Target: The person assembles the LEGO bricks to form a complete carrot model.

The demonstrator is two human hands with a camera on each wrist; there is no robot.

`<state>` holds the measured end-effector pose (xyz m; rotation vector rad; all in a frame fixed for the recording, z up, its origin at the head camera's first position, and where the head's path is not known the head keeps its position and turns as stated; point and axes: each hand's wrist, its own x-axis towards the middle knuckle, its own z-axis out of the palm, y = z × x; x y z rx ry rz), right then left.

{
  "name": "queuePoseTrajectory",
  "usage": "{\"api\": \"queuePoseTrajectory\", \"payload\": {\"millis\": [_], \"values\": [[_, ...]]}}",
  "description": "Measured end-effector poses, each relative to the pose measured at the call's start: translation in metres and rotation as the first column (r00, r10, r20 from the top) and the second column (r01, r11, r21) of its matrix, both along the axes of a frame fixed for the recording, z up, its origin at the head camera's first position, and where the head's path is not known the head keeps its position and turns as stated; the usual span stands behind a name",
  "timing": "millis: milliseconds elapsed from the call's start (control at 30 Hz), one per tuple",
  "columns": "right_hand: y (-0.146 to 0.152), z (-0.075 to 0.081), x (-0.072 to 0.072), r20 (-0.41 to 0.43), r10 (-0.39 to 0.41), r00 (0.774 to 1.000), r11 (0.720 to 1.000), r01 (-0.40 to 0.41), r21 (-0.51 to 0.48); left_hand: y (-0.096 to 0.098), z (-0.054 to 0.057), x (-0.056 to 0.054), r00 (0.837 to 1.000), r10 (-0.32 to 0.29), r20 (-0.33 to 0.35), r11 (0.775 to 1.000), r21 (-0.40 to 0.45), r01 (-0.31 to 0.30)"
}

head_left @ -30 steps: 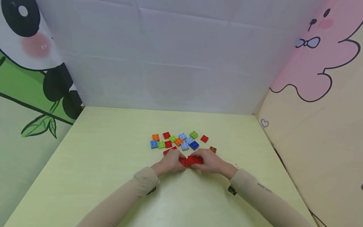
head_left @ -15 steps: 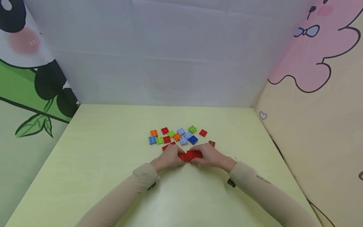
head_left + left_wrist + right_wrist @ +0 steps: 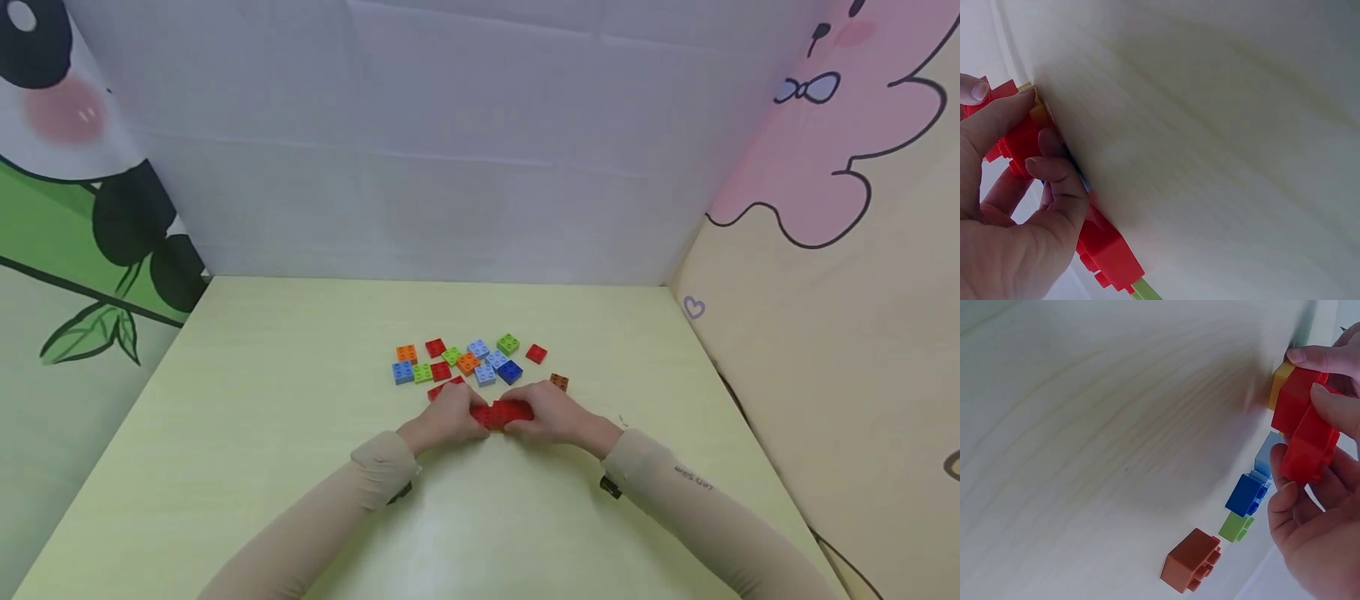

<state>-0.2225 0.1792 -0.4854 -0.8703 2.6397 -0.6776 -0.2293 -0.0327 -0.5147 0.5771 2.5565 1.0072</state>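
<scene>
Both hands meet over the table around a small stack of toy building bricks. My left hand (image 3: 447,414) grips a red brick (image 3: 1297,400) at the stack's left end. In my right hand (image 3: 557,414), another red brick (image 3: 1309,447) is pinched between thumb and fingers; it sits on the first brick, offset to the right. Below the red bricks, a yellow-orange brick (image 3: 1280,385) shows at the table surface. A further red brick (image 3: 1110,250) lies just beyond the left hand, partly hidden by it in the head view.
Behind the hands lie loose bricks in several colours, among them a dark blue brick (image 3: 510,372), a green brick (image 3: 507,343) and an orange brick (image 3: 407,354). A brown brick (image 3: 559,382) sits behind the right hand. A white wall (image 3: 420,217) closes the table's far edge.
The head view has tilted slightly, so the table and bricks appear higher than a second ago. Both hands keep their hold on the red bricks with little visible movement.
</scene>
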Motion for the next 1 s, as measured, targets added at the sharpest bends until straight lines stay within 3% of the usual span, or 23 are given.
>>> {"api": "queuePoseTrajectory", "payload": {"millis": [400,733,1000], "values": [[-0.0026,-0.0024,0.0063,-0.003,-0.039,0.999,0.999,0.039,0.024,0.0017,-0.0058,0.0017,1.0,0.0,0.006,1.0,0.001,0.0],[-0.0056,-0.0045,0.0049,-0.013,-0.022,1.0,0.999,0.023,0.024,0.0019,-0.0002,0.0044,0.999,-0.028,-0.017,0.999,-0.031,0.027],[-0.0047,-0.0036,0.0003,-0.018,-0.028,0.999,1.0,0.029,0.005,0.0018,0.0012,0.0003,0.998,-0.037,-0.043,0.999,-0.037,0.035]]}}
